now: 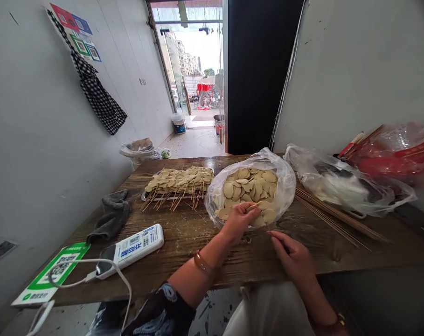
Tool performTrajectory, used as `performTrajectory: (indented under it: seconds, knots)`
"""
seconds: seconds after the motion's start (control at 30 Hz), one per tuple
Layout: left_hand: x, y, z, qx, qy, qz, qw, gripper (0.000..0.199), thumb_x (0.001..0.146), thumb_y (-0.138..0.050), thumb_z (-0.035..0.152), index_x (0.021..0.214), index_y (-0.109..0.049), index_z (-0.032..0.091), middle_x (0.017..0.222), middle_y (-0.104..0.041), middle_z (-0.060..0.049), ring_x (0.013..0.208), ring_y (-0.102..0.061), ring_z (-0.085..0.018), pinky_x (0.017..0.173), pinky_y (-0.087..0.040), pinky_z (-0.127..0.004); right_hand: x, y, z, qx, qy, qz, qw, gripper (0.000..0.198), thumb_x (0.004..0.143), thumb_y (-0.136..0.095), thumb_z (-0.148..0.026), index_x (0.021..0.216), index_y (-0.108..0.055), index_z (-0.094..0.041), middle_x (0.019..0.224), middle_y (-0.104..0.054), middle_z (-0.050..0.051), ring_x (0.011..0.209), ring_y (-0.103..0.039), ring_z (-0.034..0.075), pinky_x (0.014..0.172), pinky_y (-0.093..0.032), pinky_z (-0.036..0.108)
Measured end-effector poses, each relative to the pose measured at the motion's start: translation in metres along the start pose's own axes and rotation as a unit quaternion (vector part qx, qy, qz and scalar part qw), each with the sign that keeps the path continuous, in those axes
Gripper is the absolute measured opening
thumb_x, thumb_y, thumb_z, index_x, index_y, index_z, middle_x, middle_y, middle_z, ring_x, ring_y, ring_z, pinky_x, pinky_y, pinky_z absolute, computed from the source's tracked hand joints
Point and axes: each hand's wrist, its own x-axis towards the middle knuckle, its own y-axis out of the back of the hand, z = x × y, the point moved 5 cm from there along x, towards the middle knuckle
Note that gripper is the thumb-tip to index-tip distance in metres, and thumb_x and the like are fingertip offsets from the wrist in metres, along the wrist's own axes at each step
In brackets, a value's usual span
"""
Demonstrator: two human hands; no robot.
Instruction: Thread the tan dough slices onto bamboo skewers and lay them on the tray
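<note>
My left hand (240,220) is closed in a pinch on a thin beige round slice (264,205) at the near rim of a clear plastic bag (285,179). The open bag holds a heap of the same slices (251,183). Just right of it, my right hand (293,256) pinches the lower end of a thin wooden skewer (268,228). Its upper part runs behind slices beside my left fingers, so how many are threaded is unclear. To the left, a metal tray (143,197) carries stacked skewers of slices (180,179), sticks pointing toward me.
Bare skewers (334,217) lie right of the bag, by another plastic bag (348,182) and a red bag (404,154). On the left are a grey cloth (111,214), a white power bank (138,245) with a cable, and a green QR card (54,275) on the wooden table (184,228).
</note>
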Motion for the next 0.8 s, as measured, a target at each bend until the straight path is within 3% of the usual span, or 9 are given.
performTrajectory:
  seconds: [0.27, 0.4, 0.53, 0.6, 0.67, 0.8]
  knots:
    - [-0.006, -0.013, -0.009, 0.014, 0.033, -0.028, 0.999, 0.042, 0.062, -0.079, 0.045, 0.086, -0.071, 0.011, 0.069, -0.066, -0.001, 0.058, -0.052, -0.008, 0.057, -0.039, -0.020, -0.001, 0.004, 0.001, -0.001, -0.020, 0.042, 0.999, 0.030, 0.085, -0.054, -0.040, 0.093, -0.075, -0.020, 0.095, -0.077, 0.007, 0.085, -0.072, 0.023, 0.076, -0.057, 0.032]
    - [-0.005, -0.013, -0.003, 0.062, 0.021, -0.048, 0.997, 0.043, 0.067, -0.076, 0.044, 0.095, -0.070, 0.012, 0.081, -0.070, -0.004, 0.067, -0.058, -0.011, 0.062, -0.044, -0.021, 0.001, 0.007, -0.002, 0.005, -0.024, 0.050, 0.998, 0.030, 0.085, -0.054, -0.040, 0.093, -0.075, -0.020, 0.089, -0.077, 0.006, 0.078, -0.071, 0.022, 0.073, -0.056, 0.031]
    - [0.005, 0.013, 0.017, 0.137, -0.060, 0.028, 0.988, 0.043, 0.074, -0.069, 0.046, 0.103, -0.067, 0.014, 0.095, -0.072, -0.009, 0.076, -0.064, -0.015, 0.071, -0.050, -0.027, 0.002, 0.007, -0.001, 0.024, -0.045, 0.046, 0.998, 0.033, 0.087, -0.052, -0.041, 0.097, -0.075, -0.018, 0.083, -0.076, 0.006, 0.072, -0.070, 0.020, 0.065, -0.055, 0.028]
    - [0.011, 0.035, 0.030, 0.228, -0.107, 0.103, 0.962, 0.039, 0.077, -0.064, 0.045, 0.103, -0.067, 0.015, 0.090, -0.072, -0.008, 0.073, -0.064, -0.016, 0.071, -0.050, -0.028, 0.003, 0.006, 0.000, 0.035, -0.052, 0.047, 0.997, 0.035, 0.087, -0.051, -0.041, 0.099, -0.074, -0.017, 0.082, -0.075, 0.006, 0.070, -0.069, 0.020, 0.061, -0.053, 0.027]
    - [0.016, 0.056, 0.044, 0.343, -0.147, 0.169, 0.912, 0.033, 0.079, -0.062, 0.040, 0.099, -0.068, 0.015, 0.084, -0.071, -0.007, 0.074, -0.064, -0.016, 0.071, -0.049, -0.027, 0.003, 0.005, 0.000, 0.048, -0.055, 0.045, 0.996, 0.036, 0.088, -0.050, -0.042, 0.102, -0.073, -0.017, 0.083, -0.074, 0.006, 0.069, -0.068, 0.019, 0.059, -0.052, 0.026]
    - [0.027, 0.079, 0.065, 0.560, -0.136, 0.194, 0.794, 0.027, 0.081, -0.059, 0.031, 0.099, -0.070, 0.015, 0.086, -0.070, -0.009, 0.078, -0.062, -0.018, 0.073, -0.046, -0.029, 0.003, 0.004, -0.001, 0.064, -0.058, 0.040, 0.995, 0.037, 0.089, -0.049, -0.042, 0.103, -0.073, -0.018, 0.082, -0.073, 0.006, 0.068, -0.067, 0.019, 0.059, -0.052, 0.026]
